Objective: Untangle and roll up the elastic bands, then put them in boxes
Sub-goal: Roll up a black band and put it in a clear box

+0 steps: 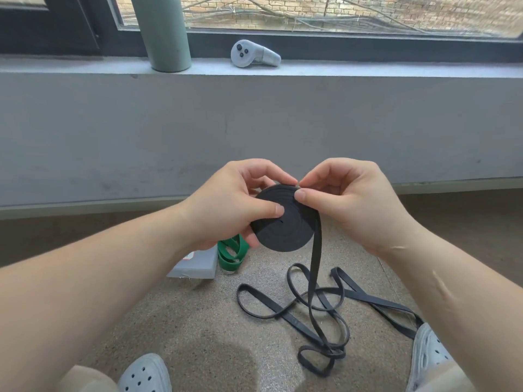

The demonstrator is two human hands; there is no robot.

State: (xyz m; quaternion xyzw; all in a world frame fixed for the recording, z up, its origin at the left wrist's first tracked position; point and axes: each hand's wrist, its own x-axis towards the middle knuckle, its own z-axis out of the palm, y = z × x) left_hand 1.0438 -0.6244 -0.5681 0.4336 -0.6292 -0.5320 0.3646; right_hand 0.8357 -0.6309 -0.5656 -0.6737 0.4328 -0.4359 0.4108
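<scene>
A black elastic band is wound into a flat round roll [285, 230] held up in front of me. My left hand [235, 205] grips the roll, thumb pressed on its face and fingers behind. My right hand [345, 199] pinches the band at the roll's upper right edge. From there the loose tail [315, 267] hangs down to the floor, where it lies in tangled loops [319, 315]. A green elastic band [233, 254] lies on the floor next to a grey box [198, 264], partly hidden by my left hand.
My two feet in light grey clogs [145, 374] [430, 355] rest on the speckled floor on either side of the loops. A grey wall stands ahead, with a sill holding a white controller [253, 55] and a green pipe [162, 32].
</scene>
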